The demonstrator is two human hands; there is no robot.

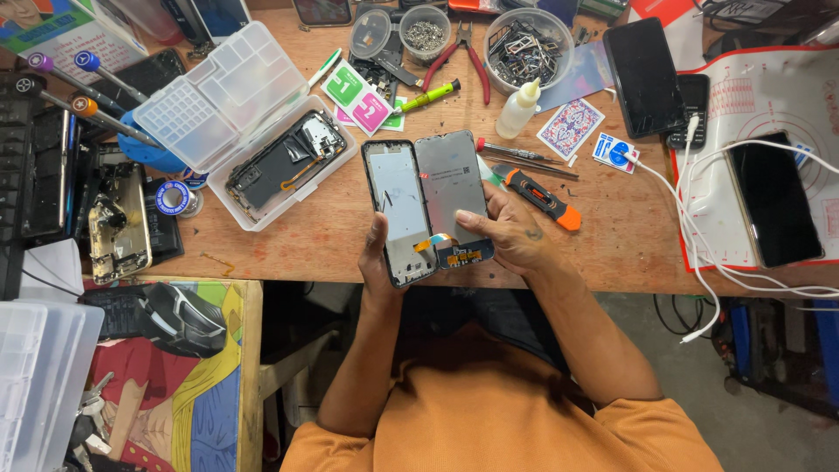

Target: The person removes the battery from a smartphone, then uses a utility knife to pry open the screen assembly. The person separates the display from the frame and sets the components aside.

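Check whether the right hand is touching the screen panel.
Touching. The head view shows the right hand with its thumb pressed on the lower face of the screen panel, beside the frame in the left hand.

You had bright, even light over the wooden workbench point(288, 245), soft enough that shadows stayed short and faint. The clear plastic box point(218, 96) threw pale glare off its lid, and the dark phone screen point(773, 201) on the white mat point(752, 96) carried a dull sheen. Beneath the bench edge the picture fell into deep shade. Focus was sharp at the centre; your wide lens bent the straight lines toward the corners, and detail softened there.
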